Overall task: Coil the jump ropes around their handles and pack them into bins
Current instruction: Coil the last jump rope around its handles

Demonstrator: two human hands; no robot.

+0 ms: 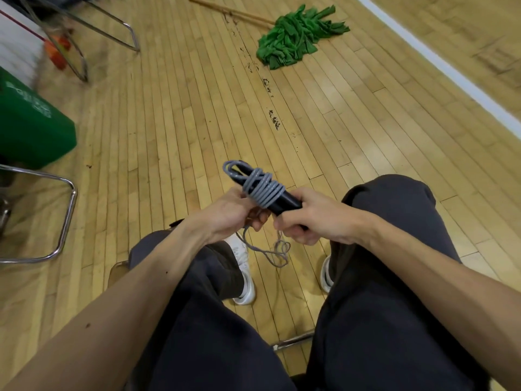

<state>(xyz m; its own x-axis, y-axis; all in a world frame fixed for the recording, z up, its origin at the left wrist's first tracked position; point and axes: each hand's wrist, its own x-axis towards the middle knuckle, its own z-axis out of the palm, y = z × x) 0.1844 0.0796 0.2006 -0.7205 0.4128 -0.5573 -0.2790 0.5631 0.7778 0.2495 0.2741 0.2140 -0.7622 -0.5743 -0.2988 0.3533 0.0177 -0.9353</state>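
Seated over a gym floor (pixel 197 122), a person's right hand (pixel 313 218) grips the black handles (pixel 286 201), grey jump rope (pixel 263 189) coiled around them. The left hand (pixel 231 213) holds the rope's loose tail, dangling between the knees.

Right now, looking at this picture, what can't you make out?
All in the head view:
Near end of the black handles: hidden by the right hand.
Green box: cut by the left edge, print blurred.
Orange thing: motion-blurred, unnameable.
Stick of the mop: cut by the top edge.
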